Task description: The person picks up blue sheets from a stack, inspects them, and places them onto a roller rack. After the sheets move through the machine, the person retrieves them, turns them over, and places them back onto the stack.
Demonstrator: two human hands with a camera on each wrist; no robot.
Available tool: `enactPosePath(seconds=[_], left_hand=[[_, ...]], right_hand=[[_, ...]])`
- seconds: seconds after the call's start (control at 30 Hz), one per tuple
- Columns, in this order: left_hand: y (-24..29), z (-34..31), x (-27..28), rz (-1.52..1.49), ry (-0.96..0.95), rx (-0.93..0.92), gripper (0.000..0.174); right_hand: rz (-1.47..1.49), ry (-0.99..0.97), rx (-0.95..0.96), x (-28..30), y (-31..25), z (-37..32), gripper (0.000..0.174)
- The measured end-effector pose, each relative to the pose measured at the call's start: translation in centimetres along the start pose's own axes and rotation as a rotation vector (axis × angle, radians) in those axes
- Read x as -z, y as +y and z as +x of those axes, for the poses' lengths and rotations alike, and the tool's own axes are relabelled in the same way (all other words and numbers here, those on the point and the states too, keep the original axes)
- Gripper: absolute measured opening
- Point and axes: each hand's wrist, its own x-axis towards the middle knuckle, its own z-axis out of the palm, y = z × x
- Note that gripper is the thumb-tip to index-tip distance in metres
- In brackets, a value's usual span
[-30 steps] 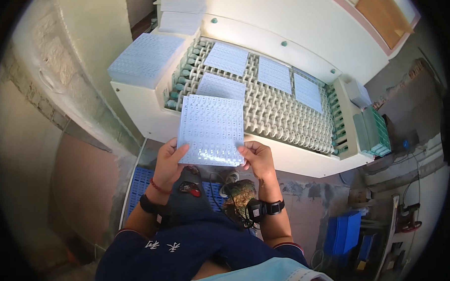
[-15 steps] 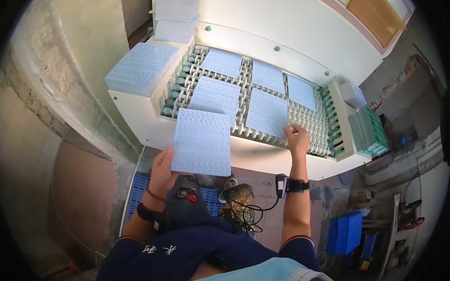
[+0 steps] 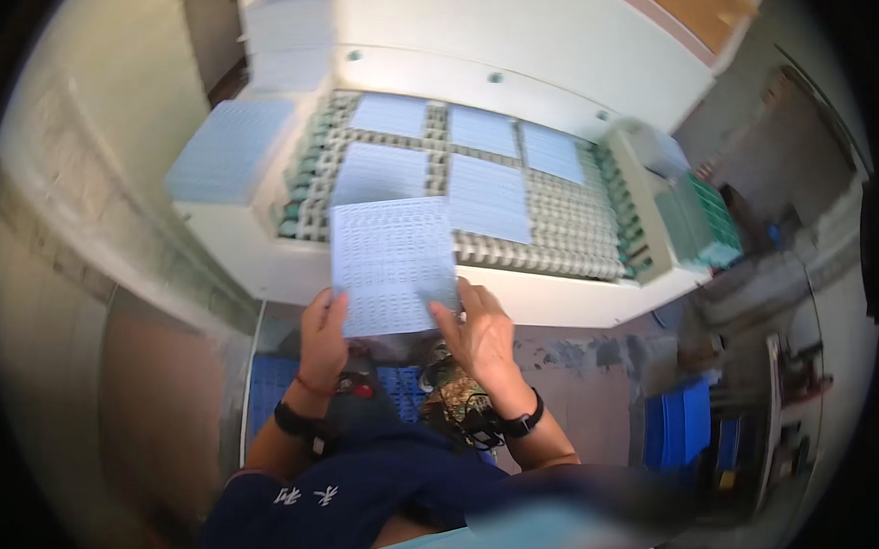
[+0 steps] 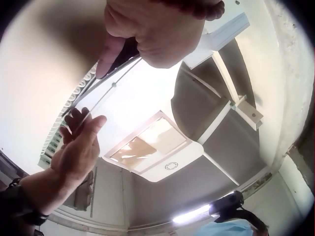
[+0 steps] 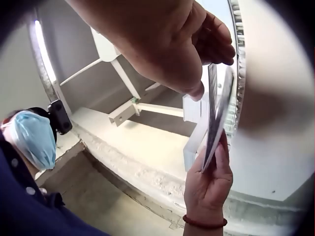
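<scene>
My left hand (image 3: 322, 332) grips pale, square circuit board panels (image 3: 391, 262) by their lower left edge, thumb on the face. In the right wrist view two panels (image 5: 216, 118) show edge-on, spread apart at the top and pinched together at the bottom by the left hand (image 5: 209, 184). At the right edge of the panels is my right hand (image 3: 485, 336), its thumb over the face and its fingers beyond the edge. The left wrist view shows that thumb spread away from the fingers, with a thin panel edge between. Ahead, another panel (image 3: 488, 197) lies flat on the roller conveyor (image 3: 578, 233).
Several more panels (image 3: 483, 130) lie on the rollers, one partly hidden behind the held ones. A stack of panels (image 3: 227, 151) stands on the machine's left end, with a white stack (image 3: 291, 47) behind. Green racks (image 3: 714, 221) stand at the right end. Blue bins (image 3: 675, 426) are lower right.
My right hand took a panel from the held ones, laid it on the front rollers and came back to the held panels. The left hand kept its grip. The head view has shifted.
</scene>
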Motion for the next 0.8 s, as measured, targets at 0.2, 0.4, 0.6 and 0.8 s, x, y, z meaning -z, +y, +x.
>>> enactPosePath(seconds=[0.2,0.4,0.6,0.8], left_hand=[[0.6,-0.5,-0.6,-0.009,0.063,-0.012,0.026],[0.7,-1.0,1.3,-0.023,0.028,-0.015,0.029],[0.7,-2.2,1.2,-0.044,0.070,0.020,0.028],[0.3,-2.3,2.9,-0.109,0.007,0.036,0.030]], right_hand=[[0.710,0.043,-0.538,2.3,7.1,2.3,0.022],[0.316,0.430,-0.540,8.9,20.7,6.0,0.022],[-0.558,0.237,-0.493,10.2,28.3,6.2,0.030],[-0.597,0.051,-0.273,7.5,23.2,5.4,0.056]])
